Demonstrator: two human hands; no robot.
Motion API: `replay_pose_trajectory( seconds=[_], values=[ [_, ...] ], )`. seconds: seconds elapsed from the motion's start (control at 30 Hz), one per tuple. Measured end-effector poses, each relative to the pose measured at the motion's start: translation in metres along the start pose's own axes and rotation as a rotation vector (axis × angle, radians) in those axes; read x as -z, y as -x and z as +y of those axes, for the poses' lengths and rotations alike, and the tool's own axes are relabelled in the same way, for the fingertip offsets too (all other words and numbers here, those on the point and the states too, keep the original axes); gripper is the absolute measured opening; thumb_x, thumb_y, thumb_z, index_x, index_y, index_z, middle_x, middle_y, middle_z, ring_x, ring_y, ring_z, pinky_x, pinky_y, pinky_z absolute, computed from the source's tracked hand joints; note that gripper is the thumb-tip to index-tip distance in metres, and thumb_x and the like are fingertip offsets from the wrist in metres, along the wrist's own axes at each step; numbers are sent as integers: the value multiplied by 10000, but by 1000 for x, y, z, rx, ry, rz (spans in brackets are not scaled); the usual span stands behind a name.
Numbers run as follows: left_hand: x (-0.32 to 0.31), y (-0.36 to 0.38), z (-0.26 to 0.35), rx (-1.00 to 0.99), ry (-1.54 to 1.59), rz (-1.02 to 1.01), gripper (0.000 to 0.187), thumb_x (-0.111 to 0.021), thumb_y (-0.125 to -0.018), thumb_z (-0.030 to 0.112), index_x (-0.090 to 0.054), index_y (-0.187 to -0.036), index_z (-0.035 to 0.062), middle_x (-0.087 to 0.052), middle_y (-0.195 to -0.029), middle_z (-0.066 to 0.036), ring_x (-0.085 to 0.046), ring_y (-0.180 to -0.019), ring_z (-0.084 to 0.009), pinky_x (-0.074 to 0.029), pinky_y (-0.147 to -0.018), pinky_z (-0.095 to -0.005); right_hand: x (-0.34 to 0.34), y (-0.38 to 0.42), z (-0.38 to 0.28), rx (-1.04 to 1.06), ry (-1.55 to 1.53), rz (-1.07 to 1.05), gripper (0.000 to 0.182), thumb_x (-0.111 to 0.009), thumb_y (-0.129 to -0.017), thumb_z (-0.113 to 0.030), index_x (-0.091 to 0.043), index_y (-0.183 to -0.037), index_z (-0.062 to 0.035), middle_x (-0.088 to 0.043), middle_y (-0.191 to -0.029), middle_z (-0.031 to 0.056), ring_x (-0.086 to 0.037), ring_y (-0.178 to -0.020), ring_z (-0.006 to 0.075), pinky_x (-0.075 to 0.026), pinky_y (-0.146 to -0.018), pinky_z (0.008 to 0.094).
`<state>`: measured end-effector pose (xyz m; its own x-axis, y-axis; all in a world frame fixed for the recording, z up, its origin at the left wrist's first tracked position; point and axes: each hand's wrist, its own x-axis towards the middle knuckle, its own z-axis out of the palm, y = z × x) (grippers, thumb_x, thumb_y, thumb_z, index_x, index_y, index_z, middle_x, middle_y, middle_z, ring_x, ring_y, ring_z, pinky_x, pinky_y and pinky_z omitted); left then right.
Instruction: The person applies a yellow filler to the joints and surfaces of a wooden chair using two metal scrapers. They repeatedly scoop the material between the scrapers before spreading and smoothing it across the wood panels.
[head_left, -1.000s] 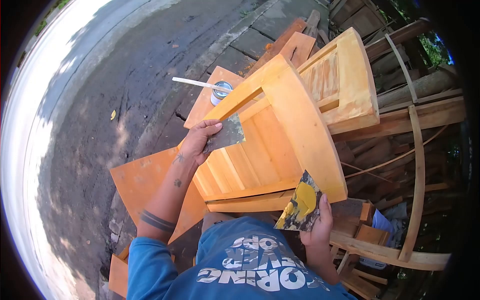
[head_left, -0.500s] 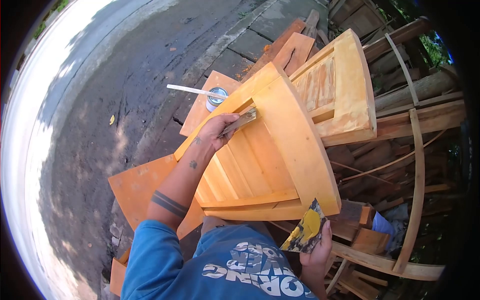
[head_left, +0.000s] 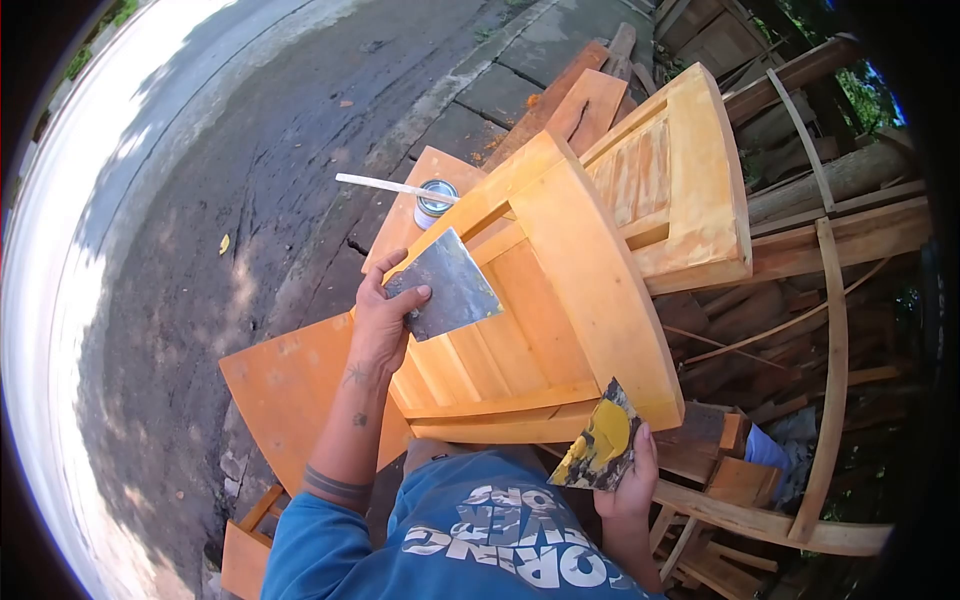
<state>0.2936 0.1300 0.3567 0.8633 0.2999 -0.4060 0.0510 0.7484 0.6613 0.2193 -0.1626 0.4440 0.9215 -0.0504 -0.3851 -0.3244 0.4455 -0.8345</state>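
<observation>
Nearest the camera was the person's blue printed T-shirt [head_left: 455, 555]. Just beyond it, the right hand [head_left: 632, 482] pinched a dark putty board [head_left: 602, 440] by its edge, the thumb along one side; a thick smear of yellow putty [head_left: 610, 432] covered much of its face. Farther out, the left hand [head_left: 385, 312] pinched a flat grey spreader [head_left: 452, 285], thumb on top and fingers partly hidden beyond the rim. The spreader overlapped a frame-and-panel wooden piece [head_left: 592, 262] with a curved edge, which slanted in front of the person; whether they touched could not be told.

To the left, an orange-brown board [head_left: 300, 385] reached out from beside that piece. Past the left hand, a can [head_left: 434, 210] with a pale stick [head_left: 385, 186] across its top sat on another board [head_left: 392, 240]. A second frame-and-panel piece [head_left: 708, 190] lay beyond, near loose planks [head_left: 588, 108] on the pavement [head_left: 497, 98].
</observation>
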Motion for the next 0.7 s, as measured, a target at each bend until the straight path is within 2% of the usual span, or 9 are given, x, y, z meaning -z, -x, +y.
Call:
replay_pose_trajectory(
  seconds=[0.07,0.17,0.23,0.27,0.4,0.5,0.53,0.57,0.7],
  values=[
    [7,32,6,-73,-57,24,346,-631,-778,-64,-540,-1110,-24,-626,-933,-90,-632,-815,-161,-545,-747,-278,0,-2,5,-19,-13,-15,372,-396,-997,-264,-437,-1283,-31,-569,-1205,106,-589,-1059,219,-488,-900,371],
    [27,76,-3,38,-70,-207,349,-622,-785,-72,-546,-1122,-25,-605,-1004,-91,-605,-890,-147,-503,-814,-281,-14,-8,13,-40,-40,-58,371,-383,-1000,-260,-436,-1283,-25,-562,-1217,111,-580,-1079,219,-475,-922,374],
    [16,110,-2,-128,-553,-406,348,-588,-796,-88,-550,-1134,-16,-579,-1019,-105,-559,-955,-150,-451,-861,-299,-25,-11,18,-53,-34,-102,373,-369,-1004,-259,-436,-1281,-18,-557,-1227,117,-574,-1093,219,-466,-937,375],
    [13,123,0,-243,-782,-526,444,-550,-772,-136,-527,-1189,12,-549,-1005,-132,-530,-980,-210,-427,-860,-326,-24,-13,21,-63,-41,-153,374,-358,-1006,-260,-440,-1274,-12,-556,-1230,120,-572,-1099,219,-461,-944,373],
    [5,153,-6,-777,-843,-532,629,-542,-694,-198,-440,-1268,37,-481,-1042,-178,-511,-977,-334,-442,-827,-383,-40,-14,31,-118,-42,-254,383,-345,-1008,-271,-462,-1243,8,-573,-1203,136,-582,-1090,226,-460,-949,369],
    [24,163,-42,-707,-914,-605,611,-517,-707,-195,-428,-1269,30,-484,-1070,-176,-511,-981,-324,-446,-822,-387,-49,-10,36,-178,-66,-306,383,-353,-1005,-266,-466,-1231,22,-581,-1187,145,-588,-1080,229,-461,-947,365],
    [39,164,-48,-478,-1096,-626,571,-495,-731,-183,-446,-1259,26,-489,-1107,-179,-521,-961,-315,-449,-816,-376,-49,-8,38,-180,-72,-317,383,-355,-1004,-265,-467,-1229,25,-581,-1188,145,-587,-1083,228,-460,-948,363],
    [50,169,-48,-436,-1113,-580,559,-493,-738,-178,-455,-1258,25,-492,-1110,-178,-526,-967,-314,-451,-819,-372,-50,-6,41,-177,-80,-327,383,-357,-1004,-263,-467,-1227,28,-581,-1188,146,-585,-1085,227,-459,-950,361],
    [71,181,-26,-404,-1181,-327,502,-487,-772,-159,-522,-1237,27,-527,-1121,-181,-555,-999,-316,-459,-837,-361,-39,2,61,-123,138,-317,338,-398,-1010,-304,-547,-919,-15,-563,-871,0,-493,-816,57,-418,-747,221]
  ],
)
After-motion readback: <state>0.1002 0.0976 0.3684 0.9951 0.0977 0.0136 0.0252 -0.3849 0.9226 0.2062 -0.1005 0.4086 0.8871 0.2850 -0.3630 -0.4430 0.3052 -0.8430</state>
